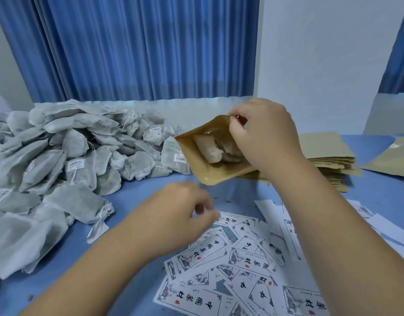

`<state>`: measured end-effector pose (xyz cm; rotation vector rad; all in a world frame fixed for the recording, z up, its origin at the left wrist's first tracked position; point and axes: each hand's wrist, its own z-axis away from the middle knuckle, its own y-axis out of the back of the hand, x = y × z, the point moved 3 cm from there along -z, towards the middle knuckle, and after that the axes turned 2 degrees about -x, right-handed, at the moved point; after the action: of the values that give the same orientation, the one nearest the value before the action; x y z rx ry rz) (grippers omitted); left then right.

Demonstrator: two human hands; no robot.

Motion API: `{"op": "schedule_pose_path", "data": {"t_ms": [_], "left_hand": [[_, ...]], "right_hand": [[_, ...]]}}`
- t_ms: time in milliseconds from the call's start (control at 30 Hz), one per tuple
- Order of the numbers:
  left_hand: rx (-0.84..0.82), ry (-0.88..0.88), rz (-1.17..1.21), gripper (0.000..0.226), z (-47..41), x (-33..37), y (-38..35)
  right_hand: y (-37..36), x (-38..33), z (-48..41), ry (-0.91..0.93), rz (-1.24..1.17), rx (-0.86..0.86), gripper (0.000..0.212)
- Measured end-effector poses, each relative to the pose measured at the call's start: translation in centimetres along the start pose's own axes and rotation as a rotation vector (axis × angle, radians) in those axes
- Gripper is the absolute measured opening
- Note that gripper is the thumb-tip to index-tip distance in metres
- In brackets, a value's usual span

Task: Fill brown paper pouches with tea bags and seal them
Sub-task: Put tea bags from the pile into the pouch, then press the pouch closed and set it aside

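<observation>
Printed labels (242, 265) lie scattered along the near edge of the blue counter (139, 192), overlapping each other. The left grip (180, 210) hovers over their far side, fingers curled and blurred; whether it pinches a label cannot be told. Towards the left edge a big heap of grey tea bags (71, 156) spreads back across the counter. Past the labels, the right grip (262, 133) is clamped on the top edge of a brown paper pouch (203, 169) – held tilted above the counter, with tea bags showing through its window. Behind its lower edge, towards the far right corner, sits a stack of flat empty pouches (328, 156). A blue curtain (139, 53) hangs beyond.
</observation>
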<state>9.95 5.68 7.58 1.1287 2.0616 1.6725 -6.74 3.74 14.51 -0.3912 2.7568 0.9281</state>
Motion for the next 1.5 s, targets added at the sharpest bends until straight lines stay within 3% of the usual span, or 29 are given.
{"op": "schedule_pose_path", "data": {"t_ms": [133,467,533,700,767,833,1033,1100,1167,1267,1300,1333,1433,1500], "left_hand": [[-0.347,0.154,-0.253,0.048,1.1,-1.3,-2.5],[-0.310,0.118,-0.260,0.022,1.3,-1.4,-1.9],[-0.172,0.106,-0.337,0.021,1.1,-1.3,-1.0],[0.581,-0.060,-0.328,0.013,1.0,0.0,2.6],[0.697,-0.051,-0.342,0.017,0.3,0.2,3.4],[0.666,-0.025,-0.414,0.019,-1.0,0.9,3.6],[0.179,0.108,-0.656,0.015,-6.9,1.3,0.8],[0.132,0.100,-0.619,0.003,-8.2,1.6,0.3],[0.104,0.112,-0.547,0.007,-9.0,1.6,0.1],[0.095,0.078,-0.267,0.009,-9.1,1.2,0.0],[0.109,0.034,-0.155,0.020,-8.6,1.0,0.2],[0.132,-0.022,-0.070,0.027,-7.9,1.0,0.5],[0.319,-0.187,0.072,0.011,-4.5,0.5,1.6],[0.485,-0.196,0.082,0.025,-2.0,-0.5,2.1]], "right_hand": [[-0.7,-0.2,0.2,0.007,0.003,-0.055,0.021],[-0.7,-0.2,0.1,0.010,-0.014,-0.076,0.021],[-0.7,-0.2,0.1,0.010,-0.021,-0.072,0.020],[-0.8,0.0,0.1,0.007,-0.037,-0.069,0.019],[-0.9,-0.1,0.1,0.009,-0.035,-0.076,0.019],[-0.9,-0.2,0.1,0.019,-0.031,-0.083,0.020],[-0.9,-0.3,0.1,0.046,-0.018,-0.086,0.021],[-0.9,-0.5,0.1,0.053,-0.020,-0.091,0.021],[-1.0,-0.7,0.1,0.055,-0.034,-0.090,0.021],[-1.0,-0.6,0.2,0.050,-0.053,-0.087,0.020],[-0.9,-0.6,0.2,0.049,-0.054,-0.090,0.020],[-0.9,-0.4,0.2,0.048,-0.052,-0.092,0.020],[-0.7,-0.2,0.1,0.043,-0.034,-0.090,0.020],[-0.6,-0.2,0.0,0.040,-0.024,-0.083,0.021]]}}
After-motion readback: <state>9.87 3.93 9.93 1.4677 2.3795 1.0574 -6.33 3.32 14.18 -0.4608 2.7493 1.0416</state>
